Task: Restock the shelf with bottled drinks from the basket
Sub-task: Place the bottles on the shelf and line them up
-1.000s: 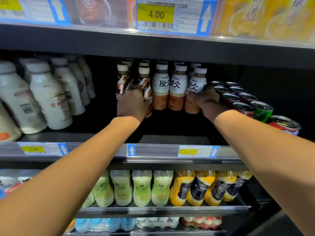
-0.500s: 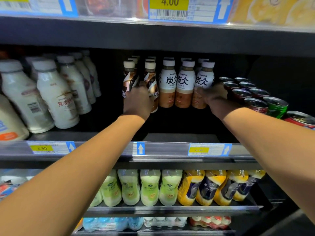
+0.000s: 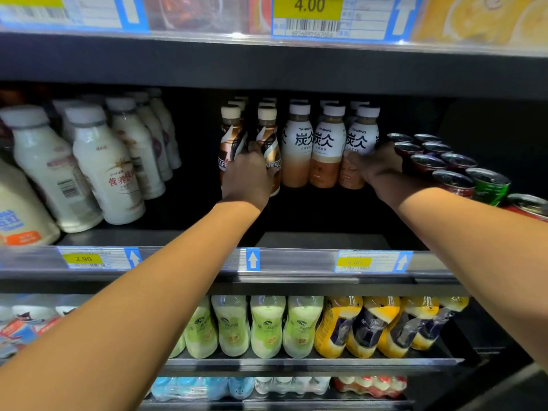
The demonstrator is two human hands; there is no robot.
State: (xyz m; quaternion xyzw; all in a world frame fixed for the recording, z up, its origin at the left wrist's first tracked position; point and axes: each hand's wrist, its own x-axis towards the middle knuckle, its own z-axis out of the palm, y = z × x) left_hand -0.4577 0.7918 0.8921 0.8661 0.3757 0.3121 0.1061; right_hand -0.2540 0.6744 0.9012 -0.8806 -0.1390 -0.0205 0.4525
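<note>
squaring up the coffee rows on the middle shelf

i read this as the tidying end of a placing step. both arms reach deep into the middle shelf (image 3: 189, 259), where the drinks stand upright in rows well behind the front rail. my left hand (image 3: 247, 176) lies against the two brown coffee bottles (image 3: 231, 137), its back to the camera and one fingertip showing between them. whether it grips one or only pushes, i cannot tell. my right hand (image 3: 378, 166) has its fingers curled round the lower part of the end latte bottle (image 3: 362, 137), which stands touching its neighbour and just beside the cans (image 3: 453, 179). the basket is out of view, so i cannot say how much stock is left in it.

next move, as i judge it: let go without tipping the front bottles, draw both arms out under the upper shelf, and fetch more. the bare strip in front of the rows suggests room for it.

contents, shelf by shelf:
- middle shelf, from the left: white milk bottles (image 3: 103, 173), coffee bottles, files of latte bottles, cans with their tops toward me.
- lower shelf (image 3: 296, 363): green bottles (image 3: 267, 324), then yellow bottles (image 3: 338, 324).
</note>
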